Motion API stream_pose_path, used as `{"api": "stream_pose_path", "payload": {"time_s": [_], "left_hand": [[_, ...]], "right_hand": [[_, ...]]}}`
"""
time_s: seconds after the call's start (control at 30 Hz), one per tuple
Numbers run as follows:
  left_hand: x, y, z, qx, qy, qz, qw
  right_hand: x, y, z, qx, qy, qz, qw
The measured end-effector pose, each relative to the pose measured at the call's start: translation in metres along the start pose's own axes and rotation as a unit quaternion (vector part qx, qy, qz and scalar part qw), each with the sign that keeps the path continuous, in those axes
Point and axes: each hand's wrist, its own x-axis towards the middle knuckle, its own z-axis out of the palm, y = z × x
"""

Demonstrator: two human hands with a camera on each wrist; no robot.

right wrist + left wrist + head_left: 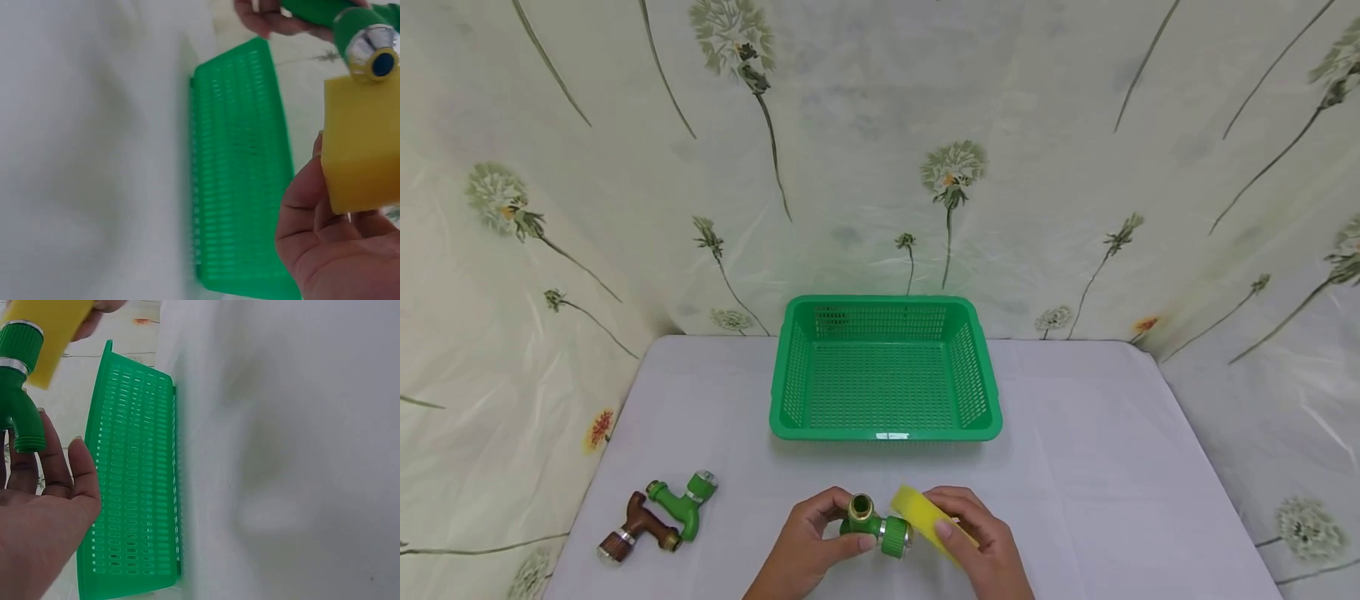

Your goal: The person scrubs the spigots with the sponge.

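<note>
My left hand [811, 537] grips a green tap [867, 527] between thumb and fingers, its brass-coloured threaded end facing up toward the head camera. In the left wrist view the tap's ribbed green knob [21, 345] and curved spout [27, 425] show. My right hand [981, 542] pinches a yellow sponge [925, 518] by its sides. The sponge's near end is right at the tap's knob end, where the right wrist view shows a silver cap with a blue centre [381, 64]. Part of the sponge lies behind the right fingers in the head view.
Beyond the hands stands a green plastic basket [886, 434] with slotted walls and nothing in it. At the left of the white-covered table [1075, 467] lie a brown tap [643, 521] and another green tap [681, 504], close together. A flower-patterned sheet [850, 167] hangs behind and at both sides.
</note>
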Motion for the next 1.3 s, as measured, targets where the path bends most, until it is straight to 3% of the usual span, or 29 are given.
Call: {"api": "stream_pose_path", "payload": {"time_s": [0.17, 0.3, 0.43, 0.57, 0.73, 1.0, 1.3], "left_hand": [[0.001, -0.001, 0.0, 0.015, -0.004, -0.001, 0.9999], [0.001, -0.003, 0.002, 0.038, -0.023, 0.016, 0.9989], [0.001, -0.005, 0.004, 0.057, -0.038, 0.037, 0.997], [0.0, -0.003, 0.004, 0.072, -0.041, 0.029, 0.9961], [0.0, -0.003, 0.004, 0.071, -0.048, 0.017, 0.9962], [-0.002, 0.0, 0.005, 0.066, -0.057, -0.004, 0.9962], [-0.005, -0.001, 0.005, 0.061, -0.071, 0.015, 0.9955]], "right_hand": [[-0.003, -0.01, 0.0, -0.022, -0.029, -0.127, 0.991], [-0.003, -0.012, 0.002, -0.048, -0.028, -0.159, 0.986], [-0.002, -0.009, 0.002, -0.088, -0.021, -0.124, 0.988], [-0.001, -0.007, 0.0, -0.094, -0.003, -0.065, 0.993], [-0.001, -0.007, -0.004, -0.088, -0.003, -0.047, 0.995], [0.003, -0.018, -0.006, -0.065, -0.076, -0.025, 0.995], [0.007, -0.009, -0.014, -0.049, -0.134, 0.034, 0.989]]}}
